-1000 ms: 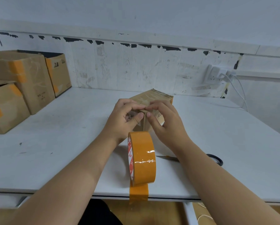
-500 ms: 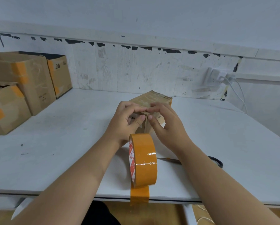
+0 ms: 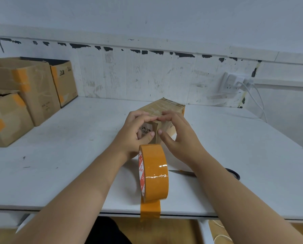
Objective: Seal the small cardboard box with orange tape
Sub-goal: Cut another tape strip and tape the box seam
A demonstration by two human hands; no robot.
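Head view shows little change over the last second: both the left hand [image 3: 135,133] and right hand [image 3: 178,136] stay curled around the small cardboard box [image 3: 164,110] mid-table, orange tape roll [image 3: 154,173] untouched, so sealing seems unstarted.

right arm hides most of the scissors [image 3: 233,173]; small box's [image 3: 166,107] near face partly behind hands.

tape roll [image 3: 154,173] before small box [image 3: 166,110]; scissors [image 3: 232,173] right.
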